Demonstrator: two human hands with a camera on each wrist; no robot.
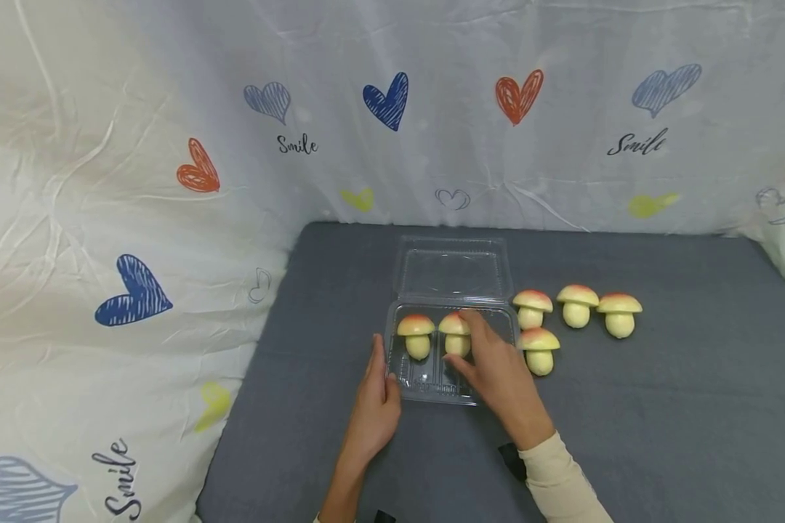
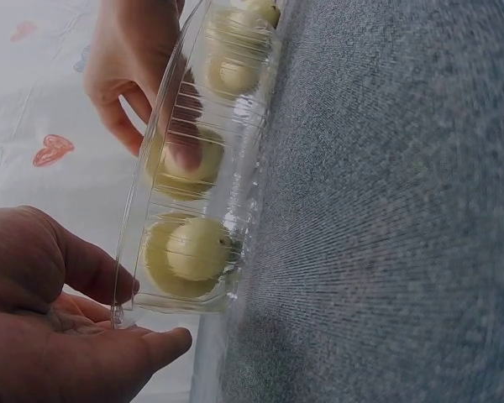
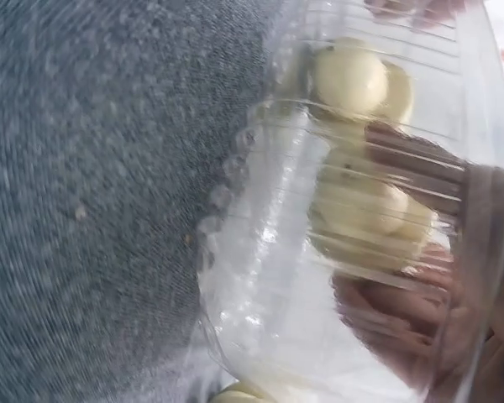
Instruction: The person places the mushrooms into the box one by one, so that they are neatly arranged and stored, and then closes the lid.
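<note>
Bracing the box [image 1: 427,391] at eight o'clock, straight-fingered, the left hand [image 1: 376,407] likely steadies it; the right hand [image 1: 499,372] pinches a mushroom [image 1: 456,338].

The mushrooms [image 1: 620,325] are coloured pale yellow, their caps [image 1: 578,294] flushed orange-red. The container [image 1: 425,394] is shown clear and colourless; the cloth [image 1: 693,421] is toned dark grey. The whitish curtain [image 1: 445,43] is printed with blue, orange-red and yellow hearts [image 1: 389,102] and black "Smile" lettering [image 1: 637,143]; the sleeve [image 1: 559,472] is coloured cream.
</note>
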